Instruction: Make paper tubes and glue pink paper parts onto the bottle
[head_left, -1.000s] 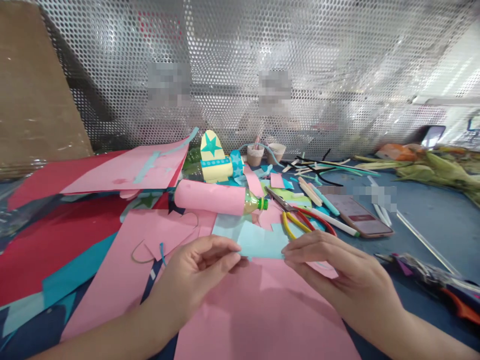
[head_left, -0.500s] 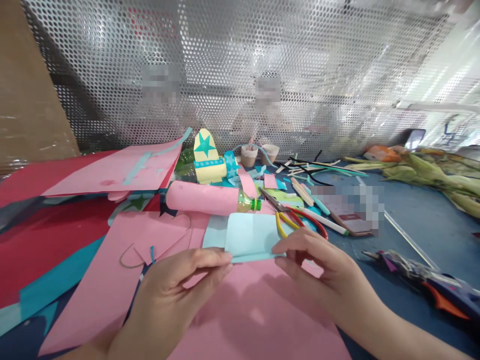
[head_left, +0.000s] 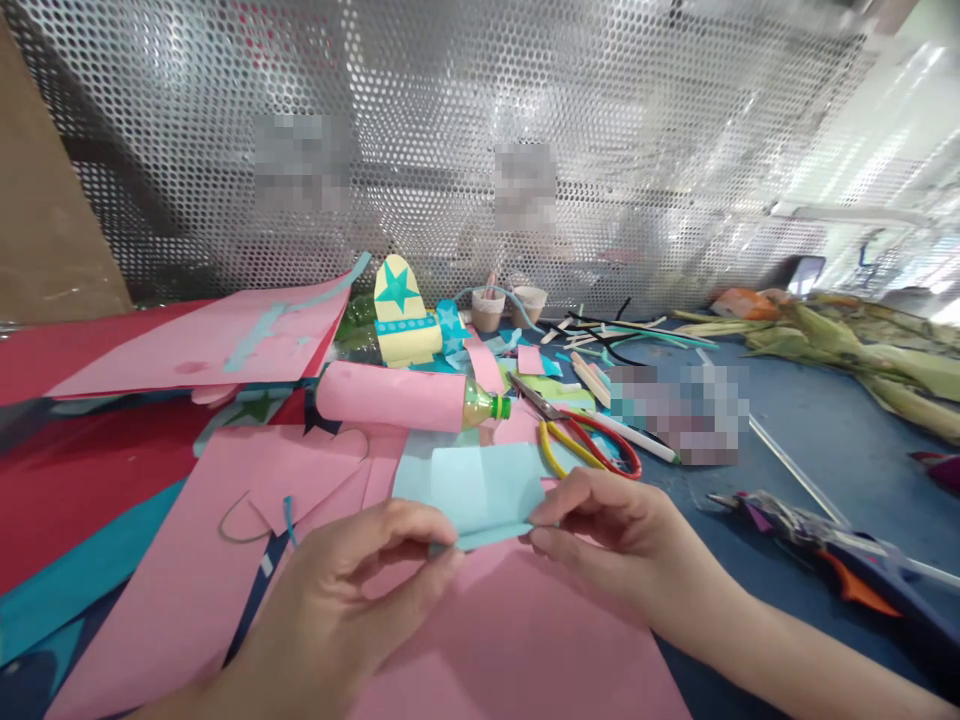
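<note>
A small piece of light blue paper (head_left: 491, 488) is held up between my two hands, its near edge folded over. My left hand (head_left: 375, 570) pinches that folded edge at the left corner, thumb against fingers. At the right corner my right hand (head_left: 615, 540) grips the same edge between thumb and fingertips. Below the paper lies a large pink sheet (head_left: 525, 630). Just beyond it are a bottle wrapped in pink paper (head_left: 394, 396) with a green cap, lying on its side, and scissors (head_left: 574, 425) with red and yellow handles.
Pink sheets (head_left: 187, 345) and red paper cover the left side. Paper cups (head_left: 487, 308) stand near the perforated metal panel (head_left: 420, 130). On the right lie a glue gun (head_left: 817, 550), a clear stick (head_left: 795, 470) and corn husks (head_left: 847, 345). A white marker (head_left: 637, 437) rests by the scissors.
The blue paper has come slightly lower and tilted, with both hands still pinching its near edge. The whole view has shifted a little, so the table's things appear farther left.
</note>
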